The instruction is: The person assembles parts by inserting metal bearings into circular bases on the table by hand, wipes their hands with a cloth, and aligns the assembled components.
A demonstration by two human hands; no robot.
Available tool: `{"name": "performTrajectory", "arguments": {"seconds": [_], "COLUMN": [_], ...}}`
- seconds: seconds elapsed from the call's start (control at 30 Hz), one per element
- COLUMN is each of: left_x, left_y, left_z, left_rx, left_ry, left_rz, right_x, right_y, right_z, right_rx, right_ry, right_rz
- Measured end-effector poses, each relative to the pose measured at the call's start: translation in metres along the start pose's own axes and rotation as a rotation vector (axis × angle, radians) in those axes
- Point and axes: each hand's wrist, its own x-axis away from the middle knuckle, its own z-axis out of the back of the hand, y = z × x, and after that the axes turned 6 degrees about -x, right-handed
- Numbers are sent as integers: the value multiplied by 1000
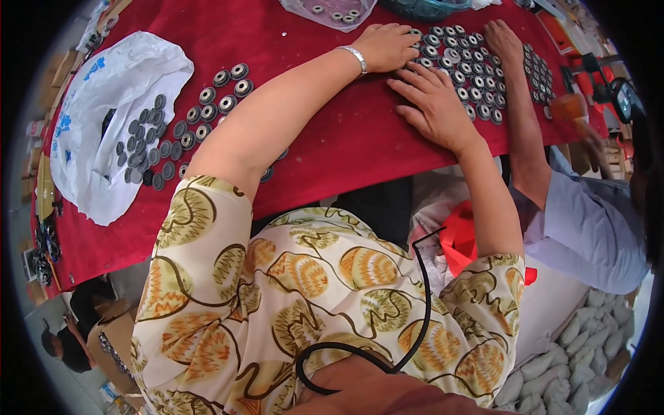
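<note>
The single head-worn fisheye camera looked steeply down from close above the person's chest, facing forward over the red-covered surface (346,149), its edges bending rimward.

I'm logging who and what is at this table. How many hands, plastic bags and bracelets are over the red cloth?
Hands: 3, the left hand, the right hand, and a co-worker's hand
Plastic bags: 2, a white bag and a clear bag
Bracelets: 1, a silver bracelet
Total: 6

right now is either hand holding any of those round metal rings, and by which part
Neither hand has a ring lifted. The left hand and the right hand lie palm down on the rows of small round metal rings, fingertips touching them; no grip shows.
</note>
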Motion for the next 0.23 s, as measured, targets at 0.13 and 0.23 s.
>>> {"name": "performTrajectory", "arguments": {"seconds": [0.13, 0.23], "left_x": [-18, -2], "left_y": [-11, -8], "left_z": [2, 30], "left_rx": [66, 327], "left_ry": [34, 57], "left_rz": [-152, 37], "right_x": [2, 8], "right_y": [12, 8], "right_z": [-4, -2], "right_rx": [1, -2], "right_ry": [-7, -11], "right_rz": [-30, -69]}}
